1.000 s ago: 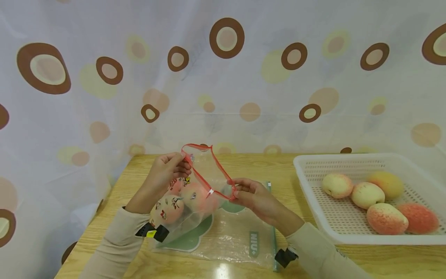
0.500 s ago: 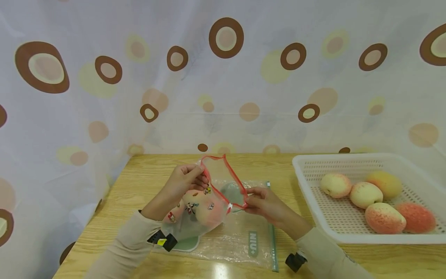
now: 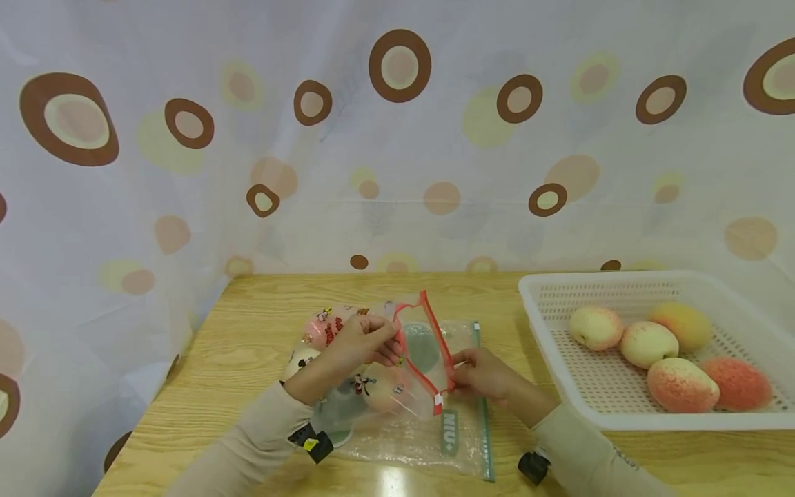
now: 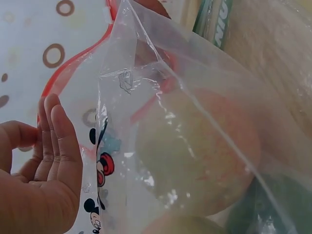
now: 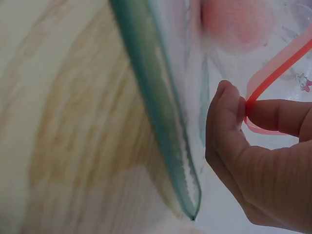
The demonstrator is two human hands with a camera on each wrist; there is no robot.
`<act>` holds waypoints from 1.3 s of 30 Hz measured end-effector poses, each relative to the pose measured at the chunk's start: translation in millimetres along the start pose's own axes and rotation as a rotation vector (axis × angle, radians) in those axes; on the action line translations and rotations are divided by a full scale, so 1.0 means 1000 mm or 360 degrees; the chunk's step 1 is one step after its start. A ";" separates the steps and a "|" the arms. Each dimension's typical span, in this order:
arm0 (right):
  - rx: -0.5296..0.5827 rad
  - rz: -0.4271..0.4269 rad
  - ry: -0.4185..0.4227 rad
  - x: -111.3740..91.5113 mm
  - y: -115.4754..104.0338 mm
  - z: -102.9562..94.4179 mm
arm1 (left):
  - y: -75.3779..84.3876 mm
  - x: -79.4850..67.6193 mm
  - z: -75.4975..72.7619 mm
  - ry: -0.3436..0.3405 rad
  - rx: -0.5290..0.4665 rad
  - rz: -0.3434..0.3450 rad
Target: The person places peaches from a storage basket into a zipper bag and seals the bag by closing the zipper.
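A clear zip bag printed with cartoon figures has a red zip rim and a white slider at its front corner. Several peaches show through its plastic. My left hand pinches the near left side of the red rim between thumb and fingers. At the opposite side, my right hand pinches the rim, as the right wrist view shows closely. Between the two hands the mouth gapes. Beneath lies a larger flat clear bag with a green zip edge and "NIU+" lettering.
On the right of the wooden table stands a white perforated plastic basket. It holds several fruits, among them a yellow one and a red one. A patterned curtain hangs behind the table.
Both hands have moved right and lower with the zip bag. Its peaches now sit lower over the flat bag, and the mouth has become narrower. The basket has stayed in place.
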State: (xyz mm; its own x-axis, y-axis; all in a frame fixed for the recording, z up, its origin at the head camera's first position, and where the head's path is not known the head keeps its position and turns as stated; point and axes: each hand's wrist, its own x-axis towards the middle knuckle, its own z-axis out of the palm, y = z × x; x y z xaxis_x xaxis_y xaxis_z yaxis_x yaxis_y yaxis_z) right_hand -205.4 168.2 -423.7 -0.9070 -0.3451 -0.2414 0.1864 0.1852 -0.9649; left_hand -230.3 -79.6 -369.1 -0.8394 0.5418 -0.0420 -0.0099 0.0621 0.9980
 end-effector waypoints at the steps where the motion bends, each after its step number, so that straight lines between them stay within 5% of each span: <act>1: -0.0028 0.0013 0.0014 0.000 0.002 0.000 | -0.002 0.001 0.002 -0.0006 0.0007 0.0002; 14: -0.0162 0.0091 0.0081 -0.003 0.011 -0.002 | -0.014 0.008 0.022 -0.0043 0.0059 -0.0077; 22: -0.0143 0.0082 0.0085 -0.004 0.011 -0.002 | -0.013 0.006 0.028 0.0067 0.0049 -0.0153; 39: -0.0128 0.0027 0.0025 -0.010 0.008 -0.005 | -0.016 0.006 0.031 0.0133 0.0047 -0.0141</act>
State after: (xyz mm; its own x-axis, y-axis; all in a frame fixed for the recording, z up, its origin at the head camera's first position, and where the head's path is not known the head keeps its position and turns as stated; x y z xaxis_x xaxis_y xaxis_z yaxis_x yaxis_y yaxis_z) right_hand -197.1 177.4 -428.3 -0.9100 -0.3268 -0.2554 0.1715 0.2642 -0.9491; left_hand -218.1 -51.3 -386.7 -0.8783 0.4615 -0.1245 -0.0710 0.1317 0.9887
